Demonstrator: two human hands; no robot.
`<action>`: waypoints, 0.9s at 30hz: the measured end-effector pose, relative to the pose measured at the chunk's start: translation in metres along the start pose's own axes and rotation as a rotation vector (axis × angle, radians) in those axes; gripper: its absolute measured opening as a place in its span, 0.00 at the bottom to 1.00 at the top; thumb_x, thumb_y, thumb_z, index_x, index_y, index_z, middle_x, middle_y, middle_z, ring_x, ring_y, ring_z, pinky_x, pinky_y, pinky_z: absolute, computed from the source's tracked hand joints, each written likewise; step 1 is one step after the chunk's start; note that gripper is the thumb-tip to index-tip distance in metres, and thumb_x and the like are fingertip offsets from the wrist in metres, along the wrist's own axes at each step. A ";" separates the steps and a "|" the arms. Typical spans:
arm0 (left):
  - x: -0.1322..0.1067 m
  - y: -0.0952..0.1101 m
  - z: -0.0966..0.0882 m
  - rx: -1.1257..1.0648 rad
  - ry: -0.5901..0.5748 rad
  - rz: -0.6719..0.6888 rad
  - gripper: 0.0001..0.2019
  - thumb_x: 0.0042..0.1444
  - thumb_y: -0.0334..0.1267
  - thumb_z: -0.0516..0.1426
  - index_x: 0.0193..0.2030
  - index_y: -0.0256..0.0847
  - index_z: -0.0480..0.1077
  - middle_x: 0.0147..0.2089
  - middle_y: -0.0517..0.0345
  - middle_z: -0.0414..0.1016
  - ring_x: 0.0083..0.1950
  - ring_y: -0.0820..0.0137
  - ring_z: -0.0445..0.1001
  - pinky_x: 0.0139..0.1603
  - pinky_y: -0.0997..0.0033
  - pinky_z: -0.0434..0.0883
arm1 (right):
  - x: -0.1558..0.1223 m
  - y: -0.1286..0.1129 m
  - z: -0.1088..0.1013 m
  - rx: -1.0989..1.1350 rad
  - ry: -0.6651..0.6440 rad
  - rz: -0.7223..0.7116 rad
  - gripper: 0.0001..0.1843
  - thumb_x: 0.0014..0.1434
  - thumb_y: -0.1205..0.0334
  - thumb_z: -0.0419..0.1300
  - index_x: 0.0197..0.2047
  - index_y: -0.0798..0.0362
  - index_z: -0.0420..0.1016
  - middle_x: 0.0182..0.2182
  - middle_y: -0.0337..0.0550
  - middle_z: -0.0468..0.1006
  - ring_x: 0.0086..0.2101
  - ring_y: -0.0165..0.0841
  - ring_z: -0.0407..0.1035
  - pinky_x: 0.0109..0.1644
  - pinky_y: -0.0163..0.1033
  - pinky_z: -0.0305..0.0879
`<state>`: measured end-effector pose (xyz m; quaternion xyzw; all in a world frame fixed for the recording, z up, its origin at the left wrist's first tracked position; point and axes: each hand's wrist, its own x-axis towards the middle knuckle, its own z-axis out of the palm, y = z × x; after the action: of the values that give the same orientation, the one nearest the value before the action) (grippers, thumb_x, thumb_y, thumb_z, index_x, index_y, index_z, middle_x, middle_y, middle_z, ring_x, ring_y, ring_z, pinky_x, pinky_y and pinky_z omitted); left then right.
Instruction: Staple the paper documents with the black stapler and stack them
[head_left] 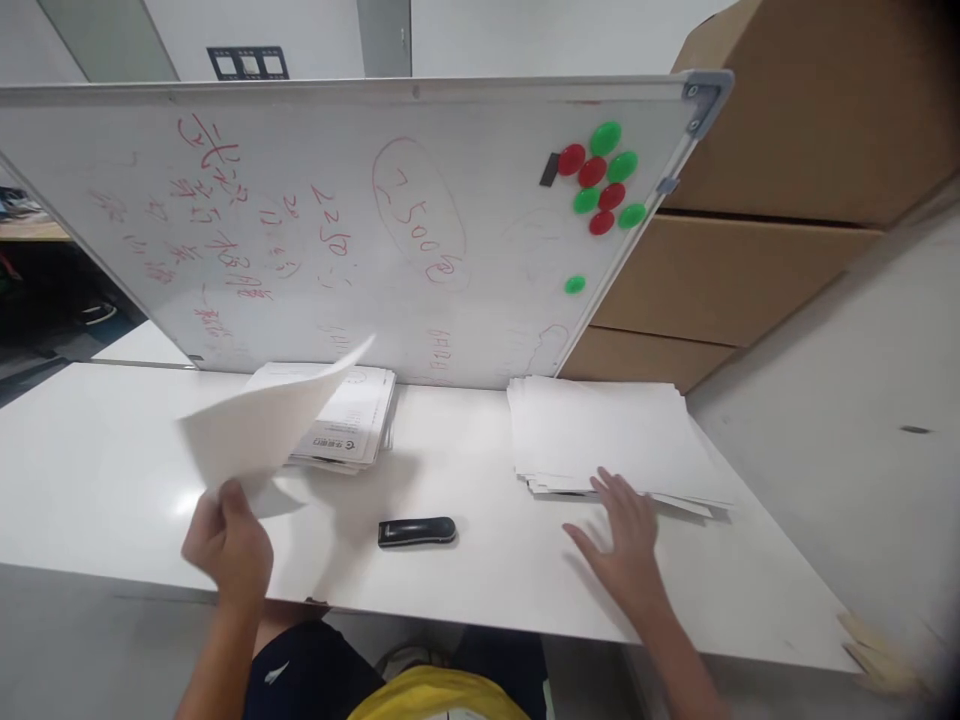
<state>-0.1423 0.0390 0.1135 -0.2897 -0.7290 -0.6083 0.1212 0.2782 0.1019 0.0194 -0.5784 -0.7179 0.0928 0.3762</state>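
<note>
Yellow cloth of my shirt (442, 693) was nearest to the camera, at the bottom centre of the frame. At the lower left, my left hand (232, 545) held white paper (255, 425) by its lower edge, pinched narrowly between thumb and fingers; this paper was raised and tilted, and it partly covered a stack of printed sheets (352, 412) left of the centre. At the lower right, my right hand (628, 545) was spread wide at the front edge of a stack of white sheets (600, 430). I could not tell well whether its fingertips touched this stack or only hung over it. Between my two hands, a black stapler (417, 532) lay on the white table (480, 590). Behind both stacks stood a whiteboard (487, 310) with red writing.
</note>
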 end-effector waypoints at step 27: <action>-0.022 0.047 -0.008 -0.191 -1.345 -0.566 0.23 0.51 0.57 0.58 0.46 0.41 0.73 0.35 0.54 0.79 0.36 0.59 0.76 0.34 0.67 0.71 | -0.057 -0.117 0.016 1.243 -0.579 0.438 0.36 0.42 0.39 0.68 0.51 0.48 0.75 0.48 0.51 0.78 0.51 0.50 0.68 0.55 0.54 0.61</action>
<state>-0.0992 0.0299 0.1423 -0.4102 -0.6363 -0.3679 -0.5398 0.1815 0.0190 0.0501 -0.3401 -0.4709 0.7072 0.4030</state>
